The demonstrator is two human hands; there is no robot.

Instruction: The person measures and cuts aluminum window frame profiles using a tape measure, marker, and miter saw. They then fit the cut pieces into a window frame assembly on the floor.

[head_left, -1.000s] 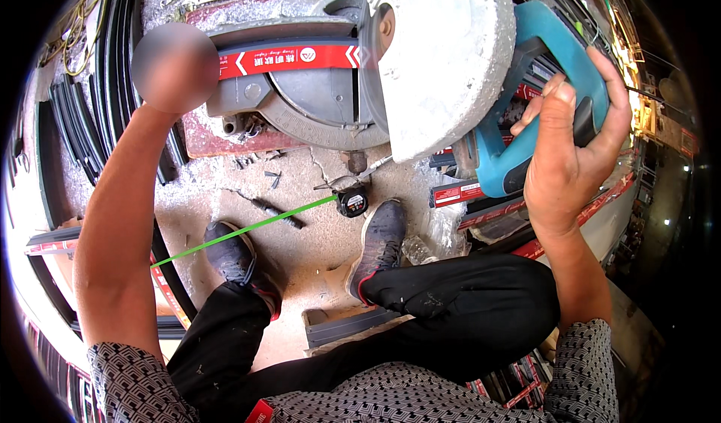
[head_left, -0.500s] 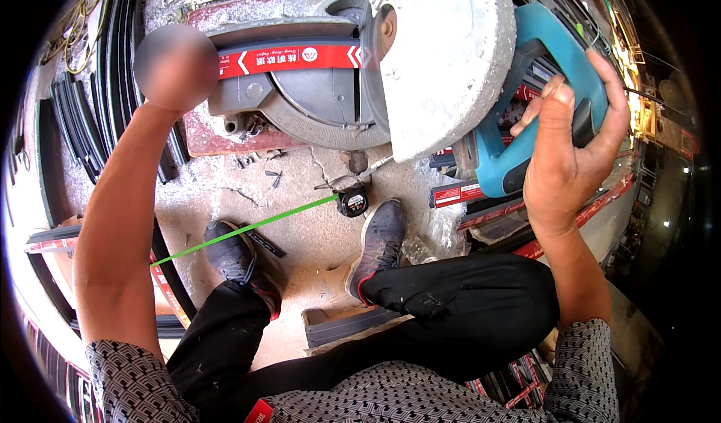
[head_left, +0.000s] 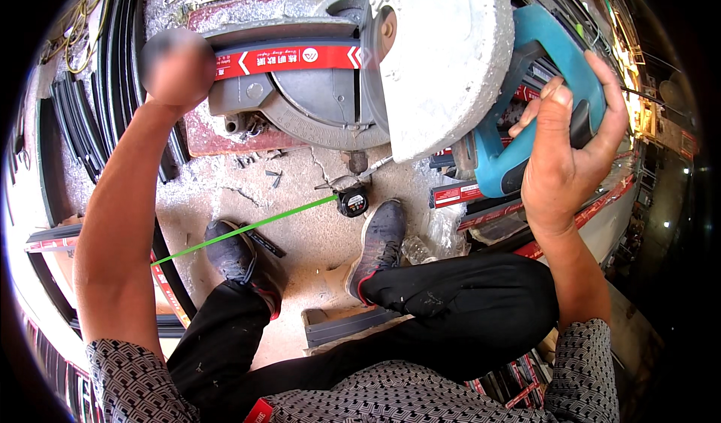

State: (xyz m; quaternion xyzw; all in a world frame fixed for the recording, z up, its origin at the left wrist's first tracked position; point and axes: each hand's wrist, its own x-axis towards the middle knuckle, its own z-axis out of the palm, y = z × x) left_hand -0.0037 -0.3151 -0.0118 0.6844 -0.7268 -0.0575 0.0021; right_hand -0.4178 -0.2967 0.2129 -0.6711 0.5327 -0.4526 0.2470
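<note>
My right hand (head_left: 563, 149) is wrapped round the teal loop handle (head_left: 492, 149) of a miter saw. The saw's large pale, dust-coated blade guard (head_left: 451, 62) hides most of the blade. A dark profile strip with a red printed label (head_left: 289, 58) lies along the grey saw fence and passes under the guard's left side. At the strip's left end is my left hand (head_left: 179, 70), closed round it; blurring covers the fingers, so their exact hold is unclear. The grey saw base (head_left: 315, 100) with its curved scale sits below the strip.
A black tape measure (head_left: 351, 200) lies on the floor, its green blade (head_left: 248, 228) stretched left past my shoes. Black profiles (head_left: 75, 126) are stacked at the left. More red-labelled profiles (head_left: 458, 193) lie under the handle, near crumpled clear plastic (head_left: 443, 231).
My left hand has shifted very slightly right along the strip. The saw handle and my right hand have barely moved.
</note>
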